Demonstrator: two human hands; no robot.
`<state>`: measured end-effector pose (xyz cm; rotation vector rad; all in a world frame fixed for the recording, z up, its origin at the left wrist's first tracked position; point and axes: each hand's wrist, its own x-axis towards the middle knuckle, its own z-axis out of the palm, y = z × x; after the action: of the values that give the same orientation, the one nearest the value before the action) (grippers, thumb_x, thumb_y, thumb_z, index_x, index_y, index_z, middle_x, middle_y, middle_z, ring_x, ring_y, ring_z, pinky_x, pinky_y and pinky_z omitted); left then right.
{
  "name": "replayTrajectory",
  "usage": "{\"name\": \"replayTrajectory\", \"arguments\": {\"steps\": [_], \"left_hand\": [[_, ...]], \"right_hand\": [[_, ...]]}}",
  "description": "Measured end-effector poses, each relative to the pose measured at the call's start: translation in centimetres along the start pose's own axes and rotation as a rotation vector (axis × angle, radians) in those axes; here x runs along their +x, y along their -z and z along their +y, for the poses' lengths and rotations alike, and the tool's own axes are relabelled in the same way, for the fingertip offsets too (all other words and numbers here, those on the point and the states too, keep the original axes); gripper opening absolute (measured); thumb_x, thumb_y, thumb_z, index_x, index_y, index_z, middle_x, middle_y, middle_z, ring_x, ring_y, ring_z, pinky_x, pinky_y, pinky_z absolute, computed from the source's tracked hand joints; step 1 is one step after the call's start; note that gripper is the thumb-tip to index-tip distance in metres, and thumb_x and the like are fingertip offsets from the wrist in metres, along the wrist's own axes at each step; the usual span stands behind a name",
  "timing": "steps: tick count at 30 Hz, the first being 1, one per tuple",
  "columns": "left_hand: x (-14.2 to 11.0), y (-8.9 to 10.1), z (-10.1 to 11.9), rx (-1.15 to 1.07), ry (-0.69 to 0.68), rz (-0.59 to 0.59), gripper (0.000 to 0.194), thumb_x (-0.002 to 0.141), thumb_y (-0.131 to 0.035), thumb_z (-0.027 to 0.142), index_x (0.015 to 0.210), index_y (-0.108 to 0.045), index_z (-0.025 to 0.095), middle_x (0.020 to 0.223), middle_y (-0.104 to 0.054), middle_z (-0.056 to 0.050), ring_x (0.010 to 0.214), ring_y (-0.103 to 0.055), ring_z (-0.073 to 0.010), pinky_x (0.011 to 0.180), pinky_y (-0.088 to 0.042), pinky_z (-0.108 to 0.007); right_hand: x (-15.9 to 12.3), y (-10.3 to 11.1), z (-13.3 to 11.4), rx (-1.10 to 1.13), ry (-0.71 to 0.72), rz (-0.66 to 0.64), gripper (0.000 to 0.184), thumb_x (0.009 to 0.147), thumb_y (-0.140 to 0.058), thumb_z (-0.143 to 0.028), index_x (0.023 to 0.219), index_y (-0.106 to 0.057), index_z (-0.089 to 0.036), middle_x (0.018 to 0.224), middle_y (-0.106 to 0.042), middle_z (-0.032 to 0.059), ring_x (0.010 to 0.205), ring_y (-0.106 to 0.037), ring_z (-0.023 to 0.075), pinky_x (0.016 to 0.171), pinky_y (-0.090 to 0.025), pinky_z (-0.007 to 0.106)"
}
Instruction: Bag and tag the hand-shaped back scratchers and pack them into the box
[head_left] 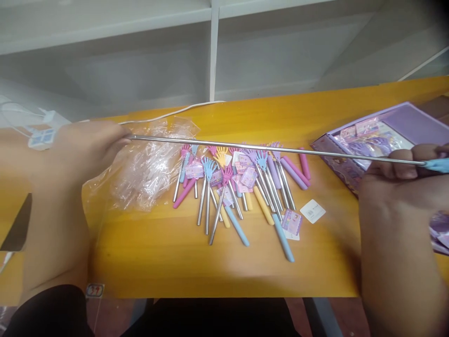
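Metal rod (259, 148): 1 | left hand (103, 142), right hand (403, 180): 2, clamped on rod | purple box (416, 122): 1

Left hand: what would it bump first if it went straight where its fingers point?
The left hand already holds the metal rod, pointing along it. Next in line looks like the clear plastic wrap, but it may pass over, since height is unclear.
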<state>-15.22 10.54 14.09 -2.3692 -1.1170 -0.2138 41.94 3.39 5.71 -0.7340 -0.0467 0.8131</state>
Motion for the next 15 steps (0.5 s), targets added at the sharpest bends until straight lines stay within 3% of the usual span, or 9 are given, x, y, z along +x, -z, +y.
{"name": "replayTrajectory", "arguments": {"steps": [3, 7, 11, 15], "left_hand": [[0.0, 0.2, 0.3, 0.003, -0.013, 0.018, 0.028, 0.112, -0.049, 0.044, 0.103, -0.069, 0.026, 0.076, -0.062, 0.002, 0.070, -0.050, -0.0165, 0.057, -0.030, -0.028], [-0.3, 0.2, 0.3, -0.046, -0.007, 0.035, 0.025, 0.111, -0.051, 0.045, 0.108, -0.070, 0.028, 0.078, -0.065, 0.002, 0.071, -0.051, -0.0168, 0.057, -0.030, -0.029], [-0.5, 0.4, 0.6, -0.136, 0.012, 0.037, 0.021, 0.110, -0.056, 0.038, 0.121, -0.072, 0.031, 0.086, -0.071, 0.002, 0.077, -0.056, -0.0163, 0.062, -0.035, -0.029], [-0.6, 1.0, 1.0, -0.154, -0.008, 0.073, 0.021, 0.108, -0.059, 0.033, 0.122, -0.074, 0.031, 0.083, -0.071, 0.002, 0.073, -0.054, -0.0160, 0.061, -0.033, -0.029]], "right_hand": [[0.2, 0.0, 0.4, -0.151, 0.204, -0.111, 0.042, 0.100, -0.029, -0.018, 0.065, -0.053, -0.020, 0.056, -0.028, -0.0065, 0.037, -0.026, 0.0059, 0.033, -0.013, 0.020], [0.2, 0.2, 1.0, -0.181, 0.235, -0.071, 0.037, 0.096, -0.033, -0.019, 0.065, -0.052, -0.021, 0.060, -0.023, -0.0070, 0.038, -0.025, 0.0057, 0.034, -0.012, 0.021], [0.1, 0.4, 1.1, -0.184, 0.252, -0.098, 0.043, 0.099, -0.028, -0.018, 0.065, -0.054, -0.020, 0.060, -0.026, -0.0060, 0.038, -0.026, 0.0060, 0.034, -0.013, 0.021], [0.3, 0.7, 1.0, -0.153, 0.248, -0.100, 0.048, 0.102, -0.026, -0.018, 0.064, -0.056, -0.020, 0.059, -0.029, -0.0053, 0.038, -0.026, 0.0062, 0.032, -0.014, 0.020]]}}
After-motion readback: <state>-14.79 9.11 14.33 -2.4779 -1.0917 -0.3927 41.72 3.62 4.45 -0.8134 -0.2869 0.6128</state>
